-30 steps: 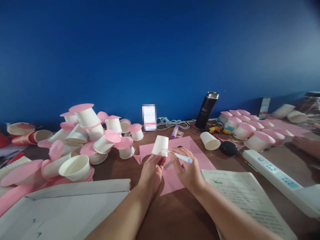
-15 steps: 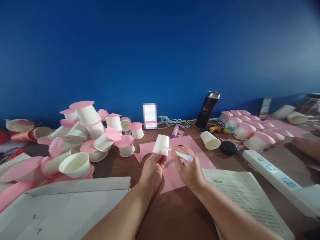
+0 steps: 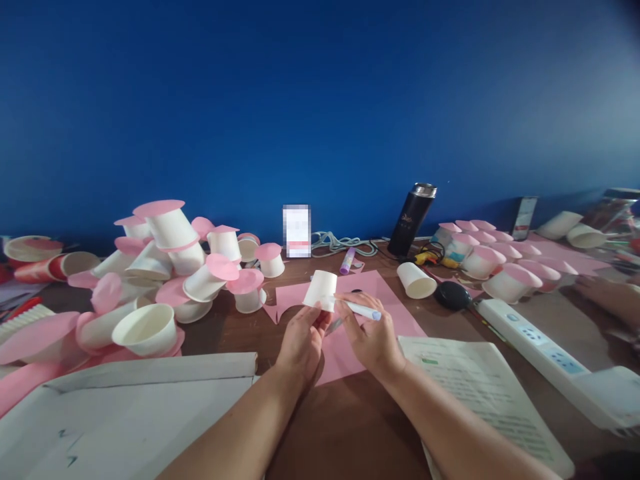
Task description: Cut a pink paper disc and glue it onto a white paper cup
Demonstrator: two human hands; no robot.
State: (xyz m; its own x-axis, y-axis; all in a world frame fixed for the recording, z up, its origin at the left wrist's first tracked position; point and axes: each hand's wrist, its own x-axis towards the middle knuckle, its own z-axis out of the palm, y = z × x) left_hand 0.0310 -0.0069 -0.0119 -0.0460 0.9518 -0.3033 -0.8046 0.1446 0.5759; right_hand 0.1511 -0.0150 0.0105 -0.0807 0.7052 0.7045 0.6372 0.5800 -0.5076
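A plain white paper cup (image 3: 321, 287) is upside down in my left hand (image 3: 303, 340), whose fingers close round its lower rim. My right hand (image 3: 373, 333) grips a white pen (image 3: 363, 309) with a pale blue end. The pen's front end points at the lower right side of the cup; my fingers partly hide the tip, so I cannot tell whether it touches. Below both hands lies a sheet of pink paper (image 3: 400, 313) with a curved cut on its left edge. A thin silvery piece (image 3: 335, 325) shows between the hands, its kind unclear.
Cups with pink paper discs (image 3: 173, 227) pile up at left, with more (image 3: 515, 280) at right. Around the sheet are a loose cup (image 3: 417, 280), a purple glue stick (image 3: 347, 261), a black flask (image 3: 411, 220), a power strip (image 3: 530, 340) and a booklet (image 3: 475, 393). Another person's hand (image 3: 610, 293) is at far right.
The whole view has shifted slightly, so things sit a little further left. My hands keep the same hold on the cup and the pen, with the pen slightly lower against the cup.
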